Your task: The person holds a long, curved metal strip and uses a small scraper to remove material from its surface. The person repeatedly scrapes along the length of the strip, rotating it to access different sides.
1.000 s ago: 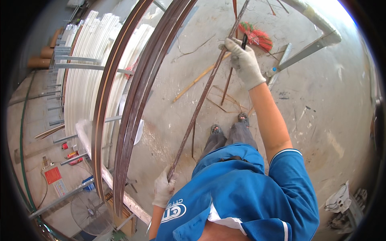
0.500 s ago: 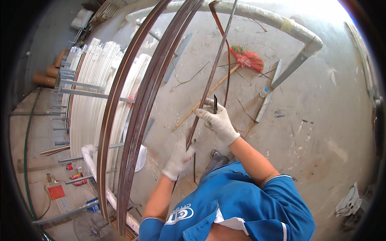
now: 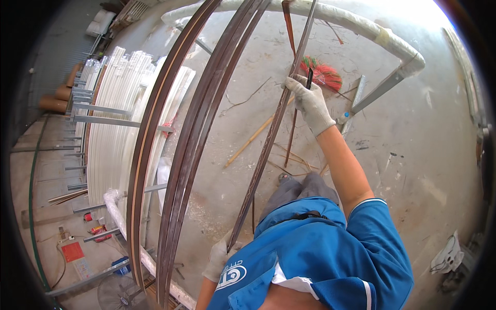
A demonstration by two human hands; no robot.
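Observation:
A long, narrow dark-brown strip (image 3: 268,139) slants from the top of the view down toward my body, its near face streaked with pale marks. My right hand (image 3: 312,106), in a white work glove, is closed on the strip at its upper part. A slim black blade-like piece (image 3: 309,77) with a slanted tip sticks up from that hand's fingers, possibly a cutter knife. Low down, by my blue shirt, my left hand (image 3: 216,261), gloved too, grips the strip near its lower end; my shirt partly hides it. Left of it, several similar brown profiles (image 3: 199,119) stand lengthwise.
White profiles (image 3: 119,113) lie stacked on a metal rack at the left. A wrapped tube frame (image 3: 351,23) crosses the far side. On the floor are a red broom (image 3: 325,76), thin offcuts (image 3: 292,155) and a small bottle (image 3: 343,118). A fan (image 3: 121,294) stands lower left.
My right hand has moved up and away along the strip, while my left hand has slid down toward my body. The hands are now much farther apart, with the strip's streaked face showing between them.

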